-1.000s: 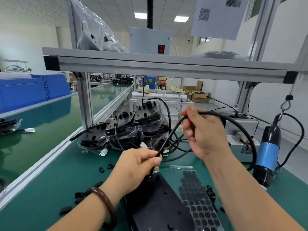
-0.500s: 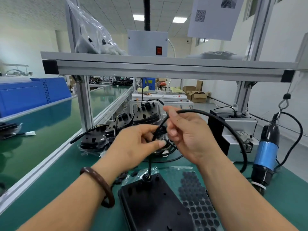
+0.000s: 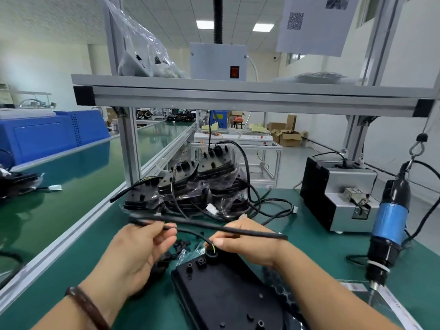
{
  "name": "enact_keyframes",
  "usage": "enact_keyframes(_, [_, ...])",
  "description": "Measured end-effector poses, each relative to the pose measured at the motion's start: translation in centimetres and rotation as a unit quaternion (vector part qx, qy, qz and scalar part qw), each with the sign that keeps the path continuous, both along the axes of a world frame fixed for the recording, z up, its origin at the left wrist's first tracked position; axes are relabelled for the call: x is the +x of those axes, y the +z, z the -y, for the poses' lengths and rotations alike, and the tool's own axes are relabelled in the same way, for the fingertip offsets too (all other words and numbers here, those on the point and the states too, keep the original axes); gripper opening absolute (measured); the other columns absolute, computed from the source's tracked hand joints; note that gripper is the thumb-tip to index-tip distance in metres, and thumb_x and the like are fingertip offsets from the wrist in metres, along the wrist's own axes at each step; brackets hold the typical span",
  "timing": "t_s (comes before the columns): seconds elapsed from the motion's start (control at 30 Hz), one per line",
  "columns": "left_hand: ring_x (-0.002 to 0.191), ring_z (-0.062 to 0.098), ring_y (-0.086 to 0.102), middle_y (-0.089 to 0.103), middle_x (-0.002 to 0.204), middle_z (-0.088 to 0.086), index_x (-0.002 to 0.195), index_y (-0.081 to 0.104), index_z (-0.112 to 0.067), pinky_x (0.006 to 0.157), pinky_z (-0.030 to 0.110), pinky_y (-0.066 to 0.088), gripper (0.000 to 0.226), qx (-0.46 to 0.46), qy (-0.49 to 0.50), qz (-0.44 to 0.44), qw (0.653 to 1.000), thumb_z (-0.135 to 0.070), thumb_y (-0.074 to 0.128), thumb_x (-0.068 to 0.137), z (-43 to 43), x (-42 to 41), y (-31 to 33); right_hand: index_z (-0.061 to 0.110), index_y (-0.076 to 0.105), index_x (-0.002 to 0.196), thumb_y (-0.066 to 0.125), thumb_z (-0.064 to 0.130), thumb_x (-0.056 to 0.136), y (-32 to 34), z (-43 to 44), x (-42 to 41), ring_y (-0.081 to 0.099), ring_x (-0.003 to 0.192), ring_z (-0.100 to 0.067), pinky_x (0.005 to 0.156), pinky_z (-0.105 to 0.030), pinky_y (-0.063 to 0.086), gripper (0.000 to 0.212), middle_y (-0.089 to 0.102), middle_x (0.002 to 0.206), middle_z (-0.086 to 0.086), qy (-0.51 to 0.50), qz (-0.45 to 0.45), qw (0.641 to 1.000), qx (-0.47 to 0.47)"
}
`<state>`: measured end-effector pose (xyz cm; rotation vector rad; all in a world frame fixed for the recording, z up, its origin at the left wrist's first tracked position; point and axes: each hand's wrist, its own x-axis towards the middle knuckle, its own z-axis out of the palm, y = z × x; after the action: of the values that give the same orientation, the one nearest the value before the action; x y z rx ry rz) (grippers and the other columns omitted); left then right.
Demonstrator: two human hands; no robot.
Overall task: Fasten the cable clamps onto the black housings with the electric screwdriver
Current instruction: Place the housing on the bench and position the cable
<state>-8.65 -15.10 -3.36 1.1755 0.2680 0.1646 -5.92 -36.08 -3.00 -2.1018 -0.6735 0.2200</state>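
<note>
Black housing (image 3: 228, 298) lies flat on the green table (image 3: 321, 253), low down btw the 2 arms. Left hand (image 3: 140, 251) & right hand (image 3: 247, 244) each pinch the black cable (image 3: 202, 225). Half a sec ago the hands were high & close, cable looped. Now they're low & apart, cable pulled straight across. Screwdriver (image 3: 390, 222) hangs at right, untouched.

Behind the left grip (image 3: 140, 251) the wrist wears a dark brown bracelet (image 3: 87, 306), possibly wooden; both forearms bare.
</note>
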Motion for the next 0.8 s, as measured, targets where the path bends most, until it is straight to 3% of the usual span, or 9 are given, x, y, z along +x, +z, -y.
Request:
enact_keyframes(0.03, [0.056,0.013,0.063,0.063,0.082,0.017,0.089,0.06,0.001,0.044,0.02,0.053,0.016,-0.032,0.0,-0.02,0.999,-0.001,0.046,0.096,-0.4,-0.1,0.0,0.018,0.067,0.072,0.058,0.012,0.095,0.1,0.0,-0.2,0.045,0.059,-0.002,0.059,-0.021,0.037,0.025,0.053,0.061,0.012,0.018,-0.01,1.0,0.018])
enact_keyframes(0.1, [0.049,0.011,0.06,0.06,0.078,0.016,0.085,0.059,0.0,0.039,0.019,0.051,0.02,-0.07,-0.008,-0.056,0.996,-0.002,0.044,0.097,-1.2,-0.3,0.2,0.027,0.064,0.069,0.061,0.012,0.094,0.1,-0.4,-0.6,0.047,0.061,0.002,0.065,-0.015,0.038,0.029,0.054,0.062,0.016,0.021,-0.022,0.999,0.045])
enact_keyframes(0.23, [0.03,0.0,0.041,0.052,0.054,-0.003,0.08,0.063,-0.005,0.028,0.009,0.035,0.019,-0.075,-0.034,-0.093,0.992,-0.014,0.054,0.093,-3.4,-0.2,1.6,0.025,0.068,0.077,0.067,0.021,0.09,-0.3,-1.1,-0.3,0.051,0.068,0.002,0.07,-0.014,0.043,0.014,0.06,0.072,0.013,-0.007,0.006,1.0,0.014])
enact_keyframes(0.3, [0.028,-0.001,0.034,0.052,0.056,-0.007,0.078,0.06,-0.011,0.026,0.007,0.028,0.017,-0.111,-0.036,-0.108,0.987,-0.019,0.057,0.092,-4.5,0.1,2.5,0.025,0.071,0.083,0.068,0.024,0.089,-0.3,-1.2,-0.2,0.053,0.071,0.0,0.072,-0.016,0.044,0.008,0.063,0.076,0.011,-0.017,-0.006,1.0,0.011])
enact_keyframes(0.47, [0.024,0.001,0.029,0.044,0.045,-0.008,0.069,0.047,-0.017,0.024,0.008,0.021,0.021,-0.207,-0.045,-0.165,0.963,-0.018,0.056,0.088,-5.5,0.6,2.9,0.037,0.07,0.074,0.067,0.037,0.086,-0.7,-1.3,-0.1,0.049,0.066,-0.008,0.065,-0.025,0.042,0.013,0.061,0.074,0.006,-0.045,0.004,0.999,-0.012])
enact_keyframes(0.6, [0.021,0.003,0.026,0.031,0.038,-0.01,0.063,0.037,-0.02,0.022,0.011,0.018,0.029,-0.242,-0.052,-0.197,0.949,-0.021,0.052,0.087,-5.7,0.9,1.8,0.041,0.066,0.071,0.063,0.042,0.084,-0.9,-1.5,-0.2,0.052,0.057,0.002,0.061,-0.017,0.044,0.014,0.062,0.066,0.017,-0.062,0.023,0.997,-0.045])
enact_keyframes(0.8, [0.021,0.002,0.025,0.034,0.035,-0.011,0.063,0.037,-0.021,0.023,0.011,0.016,0.027,-0.243,-0.037,-0.18,0.952,-0.02,0.049,0.088,-5.7,1.9,1.5,0.038,0.063,0.066,0.063,0.04,0.084,-0.4,-1.6,-0.2,0.051,0.053,0.008,0.059,-0.013,0.042,0.019,0.06,0.06,0.024,-0.076,0.043,0.994,-0.073])
